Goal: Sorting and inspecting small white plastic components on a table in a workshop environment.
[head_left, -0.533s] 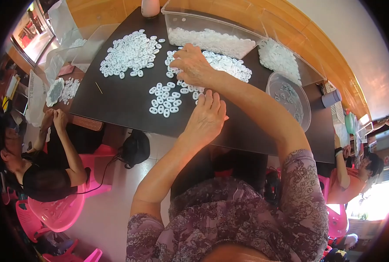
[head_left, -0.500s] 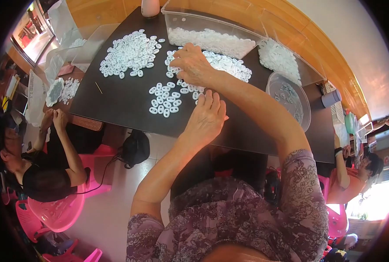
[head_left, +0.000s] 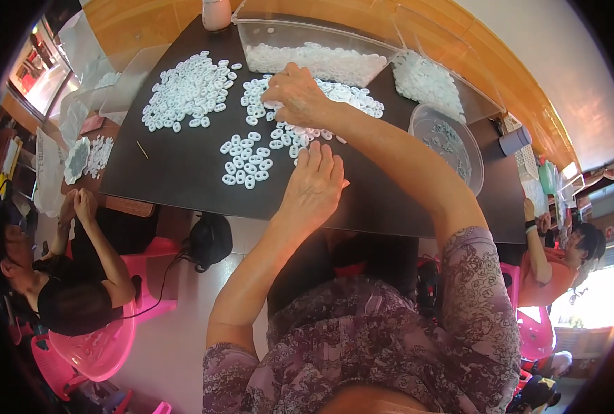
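Observation:
Small white oval pieces, each with two holes, lie in groups on a dark table. My right hand is over the middle pile of white pieces, its fingers apart and bent down toward them. The fingertips partly hide the pieces under them. Closer to me, my left hand rests with fingers stretched out at the near edge of that pile. I see nothing held in it. Left of this hand lies a small cluster of white pieces, and a bigger heap of white pieces sits farther left.
Behind the pile stands a clear bin of white pieces. A round clear tub with small grey bits is at the right, near a grey cup. A thin stick lies at left. People sit at both sides.
The whole view has shifted slightly, so the table sits a bit farther left. My right hand has moved slightly rightward over the middle pile. My left hand stays in nearly the same place.

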The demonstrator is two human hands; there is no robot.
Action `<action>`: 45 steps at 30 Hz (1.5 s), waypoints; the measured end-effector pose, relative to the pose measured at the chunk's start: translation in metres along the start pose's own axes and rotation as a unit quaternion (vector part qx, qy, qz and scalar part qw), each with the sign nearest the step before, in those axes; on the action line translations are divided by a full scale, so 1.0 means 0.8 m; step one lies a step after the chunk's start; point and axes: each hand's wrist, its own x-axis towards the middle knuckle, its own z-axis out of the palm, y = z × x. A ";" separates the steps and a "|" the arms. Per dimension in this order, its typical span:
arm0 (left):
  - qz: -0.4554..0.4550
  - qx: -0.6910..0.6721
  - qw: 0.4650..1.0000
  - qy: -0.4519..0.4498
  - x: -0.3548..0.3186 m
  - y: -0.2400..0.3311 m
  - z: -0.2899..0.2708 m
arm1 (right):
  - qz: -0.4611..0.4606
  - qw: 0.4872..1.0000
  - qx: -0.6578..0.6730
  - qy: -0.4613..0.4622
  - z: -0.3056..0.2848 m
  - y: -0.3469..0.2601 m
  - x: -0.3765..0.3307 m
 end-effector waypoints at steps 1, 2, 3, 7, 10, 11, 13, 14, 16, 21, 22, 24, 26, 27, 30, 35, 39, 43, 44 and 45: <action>0.001 -0.001 1.000 -0.001 0.000 0.001 -0.001 | 0.002 1.000 0.000 0.000 0.001 0.001 -0.002; -0.003 -0.001 1.000 -0.005 0.001 0.001 -0.002 | 0.004 1.000 0.005 0.004 0.000 0.002 -0.004; -0.007 -0.002 1.000 -0.010 0.001 0.001 -0.003 | 0.006 1.000 0.010 0.008 0.000 0.002 -0.005; -0.004 0.008 1.000 0.001 0.003 0.001 -0.002 | -0.012 0.999 0.041 0.034 0.001 -0.002 -0.013; -0.002 0.012 1.000 -0.008 0.003 0.002 -0.003 | -0.022 0.999 0.012 0.029 0.000 0.002 -0.019; -0.009 0.012 1.000 -0.008 0.003 0.001 -0.001 | -0.012 0.999 0.009 0.028 -0.002 0.006 -0.020; -0.016 0.011 1.000 -0.009 0.003 0.001 -0.001 | -0.002 1.000 0.006 0.028 -0.004 0.009 -0.024; -0.014 0.012 1.000 0.000 0.004 0.001 -0.003 | 0.001 0.999 0.006 0.032 -0.004 0.012 -0.027; -0.011 0.012 1.000 0.009 0.005 0.001 -0.003 | 0.004 0.999 0.005 0.036 -0.003 0.014 -0.032; -0.027 0.022 0.999 -0.001 0.002 0.000 0.000 | -0.012 0.998 0.017 0.058 0.000 0.008 -0.038; -0.026 0.022 0.999 -0.002 0.001 0.000 0.001 | -0.010 0.998 0.017 0.058 -0.001 0.008 -0.038; -0.022 0.024 0.999 -0.004 0.000 -0.002 0.003 | 0.005 0.998 -0.006 0.055 -0.001 0.010 -0.039; -0.021 0.035 0.999 -0.003 -0.002 -0.002 0.001 | 0.012 0.998 0.010 0.060 -0.003 0.010 -0.042; -0.021 0.046 0.999 -0.002 -0.003 -0.002 -0.001 | 0.018 0.997 0.027 0.064 -0.004 0.010 -0.043; 0.003 0.051 0.999 -0.002 -0.009 -0.007 -0.006 | -0.004 0.997 0.040 0.071 -0.004 0.005 -0.046; 0.021 0.059 0.998 -0.011 -0.013 -0.009 -0.014 | -0.001 0.999 0.011 0.044 -0.005 0.008 -0.049; 0.002 0.059 0.998 -0.013 -0.019 -0.009 -0.012 | 0.020 0.998 0.014 0.051 -0.006 0.011 -0.050; -0.001 0.059 0.998 -0.019 -0.019 -0.010 -0.011 | 0.012 0.998 0.023 0.063 -0.005 0.010 -0.055; -0.002 0.054 0.998 -0.018 -0.019 -0.010 -0.012 | 0.009 0.998 0.015 0.059 -0.004 0.011 -0.057; -0.004 0.049 0.999 -0.016 -0.019 -0.009 -0.012 | 0.007 0.998 0.007 0.055 -0.003 0.013 -0.058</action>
